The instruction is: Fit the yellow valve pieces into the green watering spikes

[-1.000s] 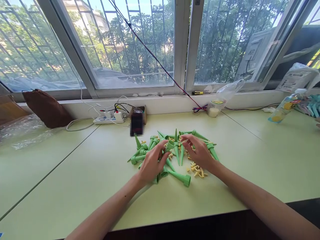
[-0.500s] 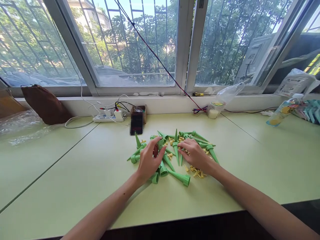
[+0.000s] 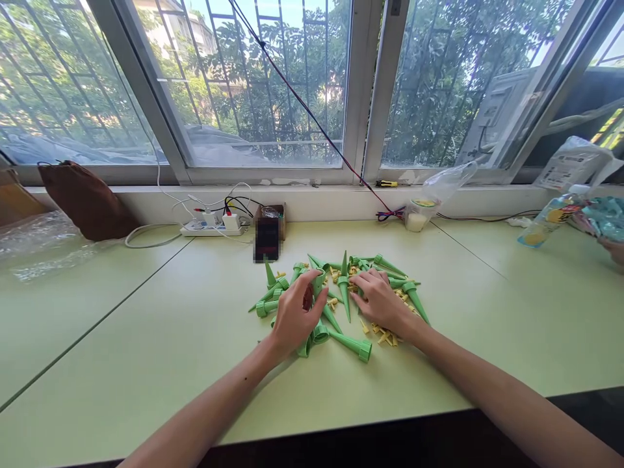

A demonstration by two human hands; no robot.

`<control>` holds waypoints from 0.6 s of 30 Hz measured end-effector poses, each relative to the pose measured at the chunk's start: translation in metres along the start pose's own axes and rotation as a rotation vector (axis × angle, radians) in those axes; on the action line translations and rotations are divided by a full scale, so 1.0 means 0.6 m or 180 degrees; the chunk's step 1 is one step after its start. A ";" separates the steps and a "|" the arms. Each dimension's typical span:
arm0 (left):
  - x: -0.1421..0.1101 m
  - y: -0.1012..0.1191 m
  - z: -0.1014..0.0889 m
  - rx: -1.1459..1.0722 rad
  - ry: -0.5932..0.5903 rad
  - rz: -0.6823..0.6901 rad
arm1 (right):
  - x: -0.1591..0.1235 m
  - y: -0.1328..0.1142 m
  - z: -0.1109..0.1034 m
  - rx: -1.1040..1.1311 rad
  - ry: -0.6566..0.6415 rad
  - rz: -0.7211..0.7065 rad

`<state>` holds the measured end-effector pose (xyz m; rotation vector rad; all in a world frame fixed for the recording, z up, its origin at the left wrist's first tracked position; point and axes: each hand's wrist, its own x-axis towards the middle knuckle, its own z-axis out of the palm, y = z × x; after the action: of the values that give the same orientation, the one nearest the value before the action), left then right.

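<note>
A heap of several green plastic cone spikes (image 3: 348, 343) lies on the pale green table (image 3: 146, 338), mixed with several small yellow plastic pieces (image 3: 385, 337). My left hand (image 3: 295, 315) is over the left side of the heap, its fingers curled round one green spike (image 3: 318, 282) held at its wide end. My right hand (image 3: 383, 300) rests palm down on the right side of the heap, fingers bent and pinching among the yellow pieces; what they hold is hidden.
A power strip (image 3: 210, 228) with cables and a small dark box (image 3: 268, 237) sit near the window sill. A brown pouch (image 3: 85, 200) lies far left. A plastic cup in a bag (image 3: 420, 213) and a bottle (image 3: 546, 224) stand to the right, where another person's hand (image 3: 615, 250) shows.
My left hand has lifted a green spike and turned it upward. My right hand slid slightly down and left onto the yellow pieces. Another person's hand has entered at the right edge.
</note>
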<state>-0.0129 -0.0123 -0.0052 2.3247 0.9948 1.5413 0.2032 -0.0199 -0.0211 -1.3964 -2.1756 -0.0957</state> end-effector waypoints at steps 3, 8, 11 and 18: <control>0.000 0.000 0.000 -0.0006 -0.0013 0.0007 | 0.000 0.001 0.004 -0.0023 0.0082 0.0023; -0.001 0.001 0.001 0.0001 -0.0025 0.0076 | 0.005 0.007 0.009 -0.0078 0.0210 0.0125; -0.001 0.002 0.002 0.0012 -0.0045 0.0110 | 0.013 0.007 0.004 -0.0157 0.0079 0.0246; 0.002 0.001 0.002 0.0008 -0.0020 0.0059 | 0.020 0.007 -0.002 -0.0181 -0.0180 0.0215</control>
<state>-0.0115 -0.0120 -0.0044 2.3455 0.9770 1.5395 0.2035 -0.0083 -0.0152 -1.5202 -2.1845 -0.0950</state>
